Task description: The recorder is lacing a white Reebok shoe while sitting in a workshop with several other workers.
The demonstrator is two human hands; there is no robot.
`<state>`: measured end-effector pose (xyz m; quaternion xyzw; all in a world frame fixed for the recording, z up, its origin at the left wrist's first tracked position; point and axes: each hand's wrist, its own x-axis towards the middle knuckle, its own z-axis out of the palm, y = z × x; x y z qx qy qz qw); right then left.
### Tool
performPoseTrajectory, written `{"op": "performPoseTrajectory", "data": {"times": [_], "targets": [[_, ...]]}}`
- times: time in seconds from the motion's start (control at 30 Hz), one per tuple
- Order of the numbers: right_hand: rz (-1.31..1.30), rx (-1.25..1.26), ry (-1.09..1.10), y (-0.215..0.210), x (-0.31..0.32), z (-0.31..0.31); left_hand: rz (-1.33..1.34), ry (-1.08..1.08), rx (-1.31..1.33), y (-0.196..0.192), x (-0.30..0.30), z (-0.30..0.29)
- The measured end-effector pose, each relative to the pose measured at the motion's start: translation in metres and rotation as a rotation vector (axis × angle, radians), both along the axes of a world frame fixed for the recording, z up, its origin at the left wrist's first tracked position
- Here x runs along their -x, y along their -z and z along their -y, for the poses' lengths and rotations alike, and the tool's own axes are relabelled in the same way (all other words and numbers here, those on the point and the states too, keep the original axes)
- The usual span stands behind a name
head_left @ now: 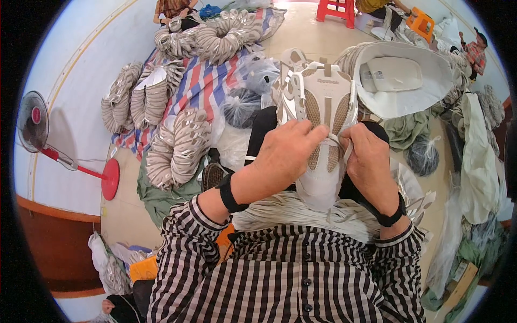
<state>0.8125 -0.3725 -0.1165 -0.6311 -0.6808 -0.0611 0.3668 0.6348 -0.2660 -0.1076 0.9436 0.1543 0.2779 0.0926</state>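
Observation:
A beige and white shoe upper (323,102) with tan mesh panels lies over my lap, its white toe toward me. My left hand (291,151) is closed on its left edge, with the index finger resting on the tongue. On the opposite edge, my right hand (370,161) pinches a white shoelace (332,139) that crosses the tongue low down, near the toe. The fingertips of both hands are partly hidden. Across my lap, below the toe, lies a thick bundle of white shoelaces (280,215).
Coiled stacks of shoe uppers (180,148) lie at left, some on a striped sheet (202,81). A white-lined round bundle (401,99) stands at the right. A red-based fan (110,178) is by the left wall. Other people sit at the far side, near a red stool (336,11).

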Motion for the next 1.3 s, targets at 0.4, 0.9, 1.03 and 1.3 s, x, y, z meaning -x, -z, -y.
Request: {"op": "performPoseTrajectory", "data": {"times": [0.4, 0.9, 1.03, 1.3], "targets": [[-0.004, -0.061, -0.124, -0.042, -0.034, -0.002, 0.045, 0.237, -0.261, -0.043, 0.012, -0.042], [0.670, 0.282, -0.461, -0.082, -0.021, -0.031, -0.358, 0.471, -0.371, -0.052, -0.026, -0.051], [0.644, 0.464, -0.561, -0.100, -0.024, -0.037, -0.514, 0.496, -0.344, -0.059, -0.035, -0.052], [0.734, 0.532, -0.478, -0.091, -0.020, -0.038, -0.423, 0.530, -0.436, -0.046, -0.043, -0.056]]}}
